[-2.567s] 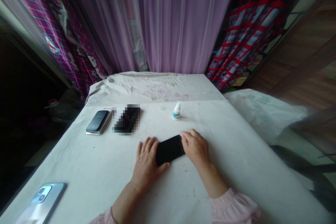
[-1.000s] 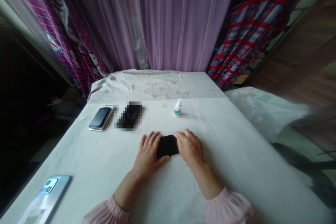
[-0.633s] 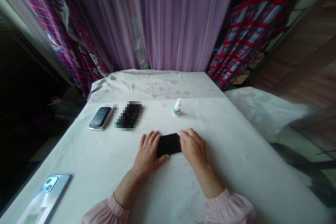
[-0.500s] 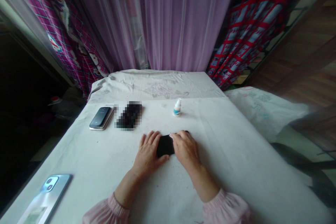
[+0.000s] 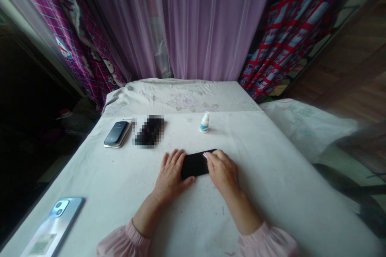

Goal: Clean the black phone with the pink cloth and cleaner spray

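A black smartphone (image 5: 195, 164) lies crosswise on the white-covered table, its dark glass side up. My left hand (image 5: 170, 172) grips its left end, with the thumb along the near edge and the fingers at the far side. Over the right end rests my right hand (image 5: 223, 169), its fingers drawn together and pressed on the glass. A tiny whitish bit shows at those fingertips; I cannot make out what it is. Beyond the phone stands a small white spray bottle (image 5: 204, 123) with a blue label.
A dark phone (image 5: 116, 133) lies on top of a lighter one at the left. Beside it is a pixelated black object (image 5: 150, 130). A light-blue phone (image 5: 54, 229) lies back up near left. White tablecloth (image 5: 280, 196) covers the table; curtains (image 5: 205, 24) hang behind.
My right hand has slid to the right along the phone, uncovering more of the black glass. My left hand keeps its hold on the left end.
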A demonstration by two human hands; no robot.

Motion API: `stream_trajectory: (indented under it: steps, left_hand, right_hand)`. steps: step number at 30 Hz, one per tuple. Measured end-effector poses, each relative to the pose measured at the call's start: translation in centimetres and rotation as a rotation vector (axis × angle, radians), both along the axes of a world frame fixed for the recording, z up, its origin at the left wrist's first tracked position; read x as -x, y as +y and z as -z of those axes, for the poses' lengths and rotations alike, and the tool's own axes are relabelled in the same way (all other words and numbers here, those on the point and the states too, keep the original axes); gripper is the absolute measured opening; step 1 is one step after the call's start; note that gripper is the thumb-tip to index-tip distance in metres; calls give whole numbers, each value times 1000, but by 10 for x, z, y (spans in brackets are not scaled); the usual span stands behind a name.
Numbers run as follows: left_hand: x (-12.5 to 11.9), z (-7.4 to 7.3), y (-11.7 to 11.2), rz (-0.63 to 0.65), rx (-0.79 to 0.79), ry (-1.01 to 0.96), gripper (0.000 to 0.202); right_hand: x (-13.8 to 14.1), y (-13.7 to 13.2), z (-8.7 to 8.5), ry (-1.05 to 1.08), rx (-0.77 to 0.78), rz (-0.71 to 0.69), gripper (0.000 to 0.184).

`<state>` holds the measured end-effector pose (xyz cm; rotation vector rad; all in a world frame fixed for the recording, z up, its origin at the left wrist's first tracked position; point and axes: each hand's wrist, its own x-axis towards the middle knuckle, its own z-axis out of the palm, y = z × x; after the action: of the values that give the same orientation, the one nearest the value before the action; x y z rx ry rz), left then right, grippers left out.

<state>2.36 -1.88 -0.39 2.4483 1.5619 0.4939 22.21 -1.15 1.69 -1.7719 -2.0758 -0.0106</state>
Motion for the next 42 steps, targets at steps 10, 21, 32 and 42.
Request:
stream_trajectory:
  steps: [10,21,32,42]
  left_hand:
    - [1,0,0,1,-1,-11,72]
    - [1,0,0,3,5,-10,72]
    - [1,-1,-1,0,15,-2,74]
    - [2,0,0,4,17,10,75]
  right_hand:
    - [-16,5,1,11,-4,83,27]
    - [11,-6,-2,-3,14,-60,26]
    - [-23,-6,2,18,-3,121,25]
    - [16,-17,-5,81,59,-106,25]
